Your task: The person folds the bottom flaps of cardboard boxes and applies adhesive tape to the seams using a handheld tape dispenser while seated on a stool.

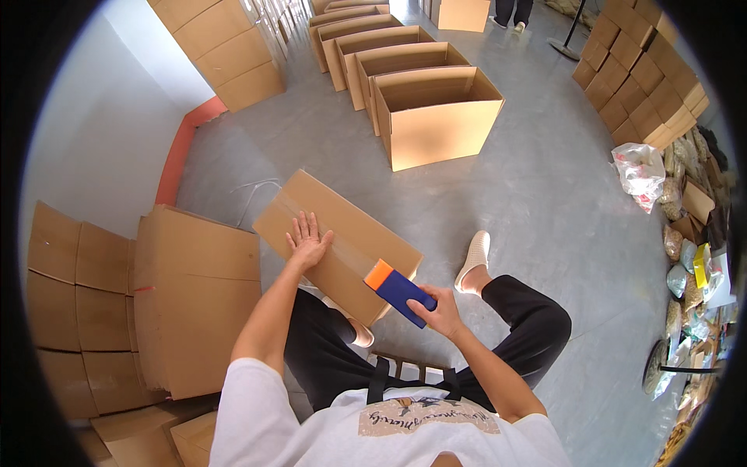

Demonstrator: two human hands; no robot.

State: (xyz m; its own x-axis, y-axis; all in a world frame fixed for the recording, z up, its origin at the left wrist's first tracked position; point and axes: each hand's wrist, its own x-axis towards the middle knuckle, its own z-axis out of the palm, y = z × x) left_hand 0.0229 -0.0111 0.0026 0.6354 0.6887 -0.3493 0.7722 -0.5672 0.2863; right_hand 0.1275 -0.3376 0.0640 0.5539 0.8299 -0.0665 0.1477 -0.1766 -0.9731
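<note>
Flat-lying carton (350, 226): brown corrugated-type cardboard, matt, fairly smooth. Blue-and-orange block (405, 300): smooth faces, plastic or coated card, can't tell which. Open cartons (443, 128): same plain matt cardboard. Floor (545, 210): grey, smooth, hard, slight sheen. Plastic bag (640, 173): thin translucent film, crinkled, glossy. Wall (93, 148): smooth, looks painted. Trousers (533, 311): soft matt black cloth. T-shirt (327, 444): white cloth, matt, printed patch. Shoe (480, 251): pale, textured upper, material unclear.
</note>
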